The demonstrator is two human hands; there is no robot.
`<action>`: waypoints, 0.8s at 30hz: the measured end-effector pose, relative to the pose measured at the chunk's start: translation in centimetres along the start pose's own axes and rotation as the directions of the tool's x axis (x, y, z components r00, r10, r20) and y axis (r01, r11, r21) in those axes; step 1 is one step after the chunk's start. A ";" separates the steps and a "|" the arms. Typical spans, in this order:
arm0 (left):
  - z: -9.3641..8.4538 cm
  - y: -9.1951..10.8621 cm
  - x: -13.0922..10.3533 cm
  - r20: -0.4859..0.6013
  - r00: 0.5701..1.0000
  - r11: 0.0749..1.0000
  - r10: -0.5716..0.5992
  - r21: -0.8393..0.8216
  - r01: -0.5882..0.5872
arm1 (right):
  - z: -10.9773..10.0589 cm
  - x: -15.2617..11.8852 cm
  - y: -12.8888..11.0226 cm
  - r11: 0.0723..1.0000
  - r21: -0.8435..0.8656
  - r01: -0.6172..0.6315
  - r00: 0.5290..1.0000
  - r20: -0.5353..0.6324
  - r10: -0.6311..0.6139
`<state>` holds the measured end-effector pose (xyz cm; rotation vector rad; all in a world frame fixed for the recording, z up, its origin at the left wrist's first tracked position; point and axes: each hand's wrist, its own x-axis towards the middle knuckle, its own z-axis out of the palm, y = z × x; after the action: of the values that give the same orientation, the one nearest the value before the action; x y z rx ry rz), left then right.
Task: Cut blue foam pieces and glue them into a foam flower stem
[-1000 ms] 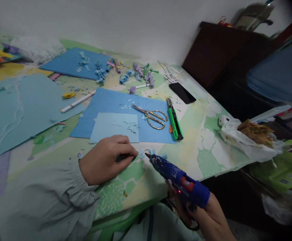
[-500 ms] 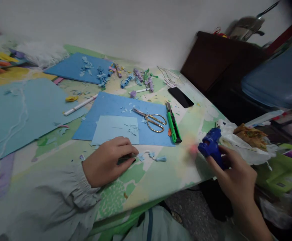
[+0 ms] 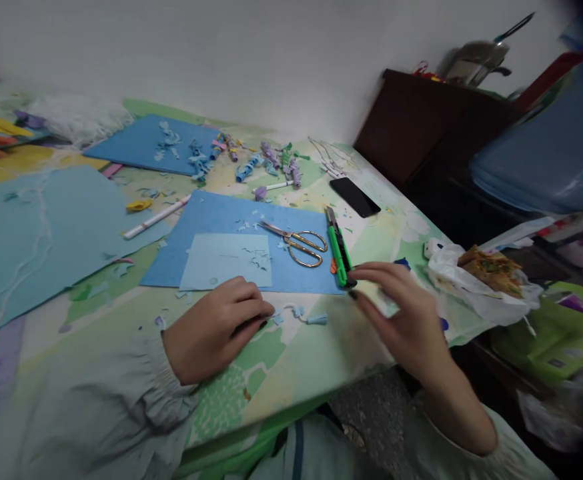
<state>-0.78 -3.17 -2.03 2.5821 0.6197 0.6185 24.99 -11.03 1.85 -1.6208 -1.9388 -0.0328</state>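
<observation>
My left hand (image 3: 219, 327) rests on the table with thumb and forefinger pinched on the end of a short white string. Light-blue foam bits (image 3: 316, 319) lie along that string, to the right of the fingertips. My right hand (image 3: 404, 317) holds nothing, its thumb and fingers apart, just right of the lower end of a green box cutter (image 3: 339, 250). Behind the right hand lies a blue glue gun (image 3: 402, 264), mostly hidden. Gold-handled scissors (image 3: 296, 243) lie half spread on a blue foam sheet (image 3: 301, 280). A smaller light-blue sheet (image 3: 201, 263), strewn with scraps, overlaps it.
Beyond the box cutter is a black phone (image 3: 354, 197). Rolled foam pieces (image 3: 291, 167) in several colours lie near the wall. Food in a white plastic bag (image 3: 451, 273) stands on the right edge. A large light-blue sheet (image 3: 81, 227) covers the left.
My right hand has let go of the blue glue gun, which now lies at the table's right side, and moved left toward the box cutter. The left hand keeps its pinch.
</observation>
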 end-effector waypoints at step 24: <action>-0.1 0.7 0.0 0.044 0.997 0.997 0.057 0.042 -0.059 | 5.5 2.7 -2.2 0.910 0.289 0.298 0.832 0.389 -0.396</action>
<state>-0.63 -3.74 -1.57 2.6546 0.5518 0.5722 20.49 -7.04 -0.70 -1.1758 -2.4670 0.4239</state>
